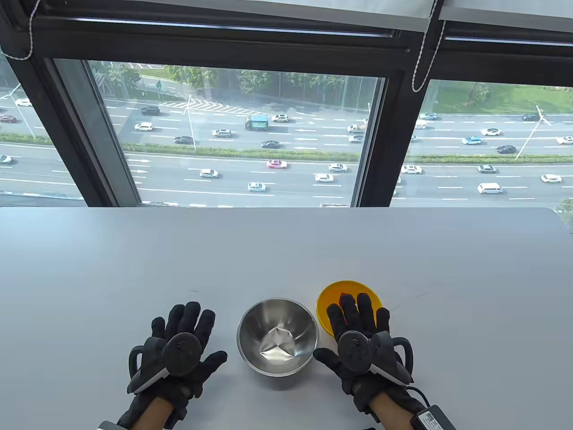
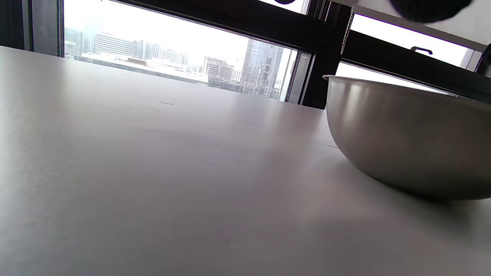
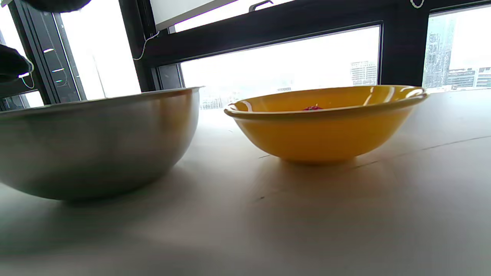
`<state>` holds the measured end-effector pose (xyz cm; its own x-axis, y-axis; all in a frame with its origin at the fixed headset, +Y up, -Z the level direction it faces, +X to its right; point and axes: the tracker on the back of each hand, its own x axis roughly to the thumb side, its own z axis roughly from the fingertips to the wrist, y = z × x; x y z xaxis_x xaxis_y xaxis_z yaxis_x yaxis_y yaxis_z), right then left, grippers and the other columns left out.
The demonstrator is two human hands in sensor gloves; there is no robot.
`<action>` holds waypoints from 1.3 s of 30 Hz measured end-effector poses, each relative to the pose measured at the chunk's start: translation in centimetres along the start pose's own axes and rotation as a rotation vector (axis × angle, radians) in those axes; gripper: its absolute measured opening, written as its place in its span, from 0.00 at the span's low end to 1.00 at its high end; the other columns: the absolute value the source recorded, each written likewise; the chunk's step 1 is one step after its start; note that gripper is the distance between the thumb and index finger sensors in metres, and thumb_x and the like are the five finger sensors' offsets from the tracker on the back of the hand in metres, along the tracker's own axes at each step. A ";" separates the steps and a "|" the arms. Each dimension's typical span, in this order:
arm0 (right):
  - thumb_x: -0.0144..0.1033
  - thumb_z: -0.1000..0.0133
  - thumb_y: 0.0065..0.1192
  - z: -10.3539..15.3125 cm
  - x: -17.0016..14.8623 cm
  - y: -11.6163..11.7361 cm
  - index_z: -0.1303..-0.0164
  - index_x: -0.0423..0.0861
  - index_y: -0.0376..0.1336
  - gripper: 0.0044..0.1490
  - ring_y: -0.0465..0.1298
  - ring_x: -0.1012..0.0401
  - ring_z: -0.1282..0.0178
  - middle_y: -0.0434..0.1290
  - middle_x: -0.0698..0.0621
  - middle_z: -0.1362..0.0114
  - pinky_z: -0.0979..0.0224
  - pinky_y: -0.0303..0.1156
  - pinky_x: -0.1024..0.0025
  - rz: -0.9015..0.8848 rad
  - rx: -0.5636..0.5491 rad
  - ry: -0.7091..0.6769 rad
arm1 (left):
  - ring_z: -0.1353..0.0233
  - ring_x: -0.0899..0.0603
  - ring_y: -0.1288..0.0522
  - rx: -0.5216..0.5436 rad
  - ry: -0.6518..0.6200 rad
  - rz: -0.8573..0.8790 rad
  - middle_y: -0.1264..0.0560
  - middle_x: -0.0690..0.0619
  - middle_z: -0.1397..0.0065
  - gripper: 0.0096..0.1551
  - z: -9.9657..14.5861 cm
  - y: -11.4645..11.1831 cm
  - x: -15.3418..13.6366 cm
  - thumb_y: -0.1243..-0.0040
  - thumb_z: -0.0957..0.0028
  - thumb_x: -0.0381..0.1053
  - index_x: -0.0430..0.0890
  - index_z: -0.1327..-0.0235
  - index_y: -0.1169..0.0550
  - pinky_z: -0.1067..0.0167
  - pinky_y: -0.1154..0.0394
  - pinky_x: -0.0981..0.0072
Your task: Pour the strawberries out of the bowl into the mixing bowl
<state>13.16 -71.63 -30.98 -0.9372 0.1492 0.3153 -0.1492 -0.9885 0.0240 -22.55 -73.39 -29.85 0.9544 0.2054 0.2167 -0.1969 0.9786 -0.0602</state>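
Note:
A steel mixing bowl stands empty near the table's front edge; it also shows in the left wrist view and the right wrist view. A yellow bowl stands just right of it, with a bit of red strawberry showing; the right wrist view shows the yellow bowl and a red tip above its rim. My left hand lies open and flat on the table left of the steel bowl. My right hand is open, fingers spread over the yellow bowl's near side, holding nothing.
The grey table runs back to a window along its far edge. A cable and small box trail from my right wrist at the front edge.

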 end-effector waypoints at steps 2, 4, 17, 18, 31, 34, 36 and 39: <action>0.72 0.55 0.48 0.0 0.0 0.0 0.20 0.54 0.37 0.59 0.27 0.42 0.17 0.29 0.47 0.14 0.25 0.29 0.27 0.005 -0.003 0.000 | 0.15 0.31 0.63 -0.006 0.001 -0.002 0.64 0.47 0.14 0.56 0.0 0.0 0.0 0.51 0.58 0.76 0.55 0.20 0.52 0.30 0.67 0.24; 0.72 0.55 0.48 0.0 0.0 0.0 0.20 0.54 0.37 0.59 0.29 0.42 0.17 0.29 0.47 0.14 0.25 0.30 0.27 0.006 0.001 0.000 | 0.15 0.31 0.63 -0.008 0.001 -0.002 0.64 0.47 0.14 0.56 0.0 0.0 0.1 0.51 0.58 0.76 0.55 0.20 0.52 0.30 0.67 0.24; 0.71 0.54 0.49 0.0 -0.1 -0.1 0.20 0.53 0.39 0.58 0.32 0.41 0.16 0.31 0.46 0.14 0.25 0.32 0.27 -0.021 -0.004 0.004 | 0.15 0.31 0.63 -0.023 0.006 -0.002 0.64 0.47 0.14 0.55 0.0 -0.2 0.1 0.51 0.58 0.76 0.55 0.20 0.52 0.30 0.67 0.24; 0.71 0.54 0.49 0.0 -0.2 -0.1 0.20 0.53 0.39 0.58 0.33 0.41 0.15 0.31 0.46 0.14 0.25 0.32 0.27 -0.031 -0.005 0.005 | 0.15 0.31 0.63 -0.022 0.007 -0.002 0.64 0.47 0.14 0.55 0.0 -0.2 0.1 0.51 0.58 0.76 0.55 0.20 0.52 0.30 0.67 0.24; 0.71 0.54 0.49 0.1 -2.3 -1.7 0.20 0.52 0.40 0.57 0.38 0.40 0.15 0.33 0.44 0.14 0.25 0.34 0.27 -0.112 -0.070 0.060 | 0.15 0.31 0.63 -0.023 0.004 0.000 0.64 0.47 0.14 0.55 -0.1 -0.2 0.0 0.51 0.58 0.76 0.55 0.20 0.52 0.30 0.67 0.24; 0.71 0.54 0.49 0.2 -3.4 -2.2 0.20 0.52 0.40 0.57 0.39 0.40 0.15 0.34 0.44 0.14 0.25 0.35 0.27 -0.143 -0.089 0.089 | 0.15 0.31 0.63 -0.020 0.007 0.004 0.64 0.47 0.14 0.55 -0.1 -0.2 0.0 0.51 0.58 0.76 0.55 0.20 0.52 0.30 0.66 0.24; 0.71 0.54 0.49 0.2 -4.1 -2.4 0.20 0.52 0.41 0.57 0.40 0.39 0.15 0.34 0.44 0.14 0.25 0.36 0.27 -0.162 -0.101 0.110 | 0.15 0.31 0.63 -0.019 0.008 0.005 0.64 0.47 0.14 0.55 -0.1 -0.1 0.0 0.51 0.58 0.76 0.55 0.20 0.52 0.30 0.67 0.24; 0.71 0.54 0.49 0.3 -5.3 -2.7 0.20 0.52 0.41 0.57 0.42 0.39 0.15 0.35 0.43 0.14 0.24 0.37 0.27 -0.185 -0.113 0.144 | 0.15 0.31 0.63 -0.018 0.008 0.005 0.64 0.47 0.14 0.55 -0.1 -0.2 -0.1 0.51 0.58 0.76 0.55 0.20 0.52 0.30 0.67 0.24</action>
<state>18.59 -69.78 -32.46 -0.9246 0.3372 0.1772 -0.3492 -0.9362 -0.0403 -22.56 -73.55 -29.94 0.9551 0.2101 0.2089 -0.1977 0.9771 -0.0789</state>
